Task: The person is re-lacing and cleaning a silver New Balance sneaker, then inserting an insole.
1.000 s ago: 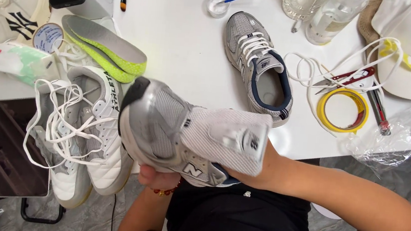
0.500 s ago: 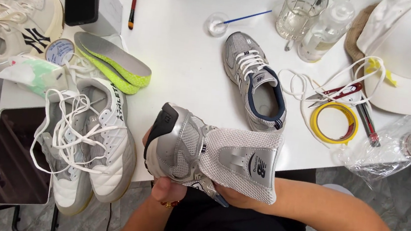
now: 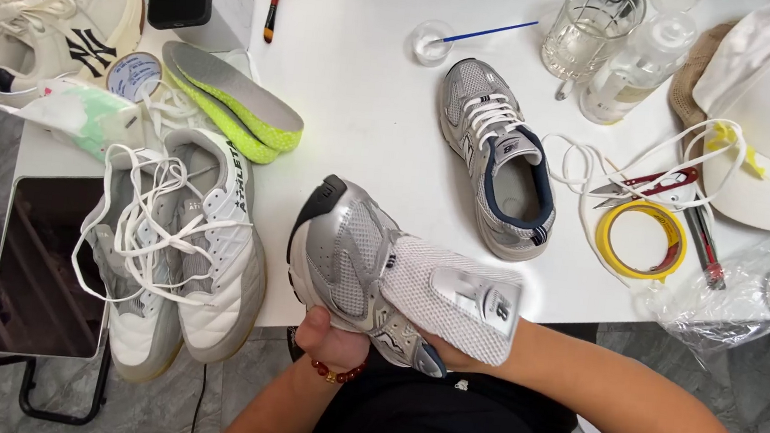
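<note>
The left hand (image 3: 328, 343) grips the silver unlaced sneaker (image 3: 370, 276) from below at the table's (image 3: 366, 121) near edge; the right hand is hidden inside it, fingers unseen. Its laced mate (image 3: 496, 157) rests further away, loose white laces (image 3: 587, 165) lying beside.

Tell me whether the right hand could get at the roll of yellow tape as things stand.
Probably not at once. The right hand is pushed inside the silver sneaker, so it is busy. The yellow tape roll itself lies open on the white table, only scissors and a white lace beside it.
</note>
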